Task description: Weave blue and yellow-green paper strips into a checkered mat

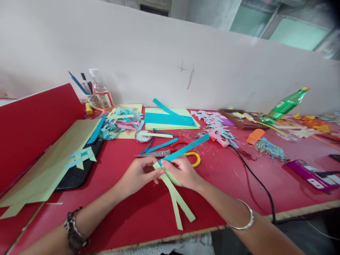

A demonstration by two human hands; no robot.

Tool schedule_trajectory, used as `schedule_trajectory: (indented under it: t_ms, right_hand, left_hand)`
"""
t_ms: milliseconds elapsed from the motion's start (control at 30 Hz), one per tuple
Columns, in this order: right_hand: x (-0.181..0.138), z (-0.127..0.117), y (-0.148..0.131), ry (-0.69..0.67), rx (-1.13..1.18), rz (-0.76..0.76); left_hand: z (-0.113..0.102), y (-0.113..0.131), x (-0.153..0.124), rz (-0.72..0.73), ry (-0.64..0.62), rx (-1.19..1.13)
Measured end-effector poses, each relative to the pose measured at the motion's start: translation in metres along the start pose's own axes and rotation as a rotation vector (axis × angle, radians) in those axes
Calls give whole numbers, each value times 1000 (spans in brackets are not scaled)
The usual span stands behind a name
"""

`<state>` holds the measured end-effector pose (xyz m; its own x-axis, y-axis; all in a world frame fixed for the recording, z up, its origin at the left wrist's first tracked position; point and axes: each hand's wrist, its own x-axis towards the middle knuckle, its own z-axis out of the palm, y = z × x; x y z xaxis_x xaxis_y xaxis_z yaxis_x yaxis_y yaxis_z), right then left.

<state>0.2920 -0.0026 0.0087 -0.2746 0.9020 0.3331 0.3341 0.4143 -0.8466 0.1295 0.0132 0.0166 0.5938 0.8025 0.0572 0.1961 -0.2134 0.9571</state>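
Between my two hands are paper strips that cross where my fingers pinch them. A blue paper strip [190,147] slants up to the right from the crossing. Pale green paper strips [175,198] hang down from it, two ends spread apart. My left hand [142,173] is closed on the left end of the strips. My right hand [183,172] pinches the blue strip and the green ones, thumb on top. Just behind my hands lie scissors [156,153] with red and yellow handles, partly covered by the blue strip and my right hand.
A roll of tape [143,136], cut paper pieces [122,122] and blue and green sheets [170,119] lie behind. At left, a woven paper piece [82,156] rests near a black tablet-like slab [77,180]. At right are a pink glue gun [219,138], its cord, a green bottle [285,106] and a purple power strip [310,173].
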Motion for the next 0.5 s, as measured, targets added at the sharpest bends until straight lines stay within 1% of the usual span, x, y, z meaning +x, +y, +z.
schedule_trajectory:
  t_ms: [133,300,400,500]
  right_hand:
    - [0,0,3,-8,-35,10]
    - [0,2,4,-14,-50,-55]
    - [0,3,2,-12,-60,-91]
    - [-2,0,1,-47,-51,-95]
  left_hand:
    - [-3,-1,-2,149,41,275]
    - [-3,-7,-4,230,91,526]
    - [-3,-8,-5,288,108,582]
    - [-4,-6,-6,331,96,553]
